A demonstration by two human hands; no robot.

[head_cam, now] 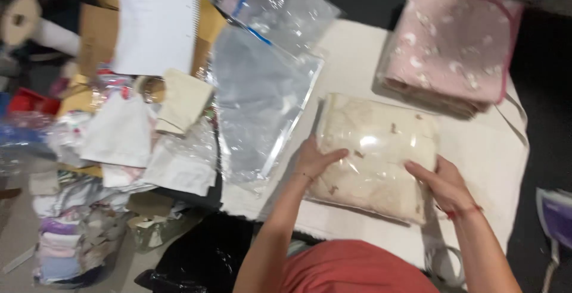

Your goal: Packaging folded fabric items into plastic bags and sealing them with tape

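Note:
A cream folded cloth in a clear plastic bag (374, 150) lies on the white padded table (357, 61) in front of me. My left hand (316, 159) grips the bag's near left edge, thumb on top. My right hand (444, 183) holds the near right corner, fingers pressed on the plastic. A red thread circles my right wrist.
A stack of pink patterned folded cloths (453, 43) sits at the far right. Empty clear plastic bags (262, 90) lie to the left. Further left are a white sheet (156, 22), folded cloth pieces (122, 132) and clutter. A tape roll (447, 263) lies near my right forearm.

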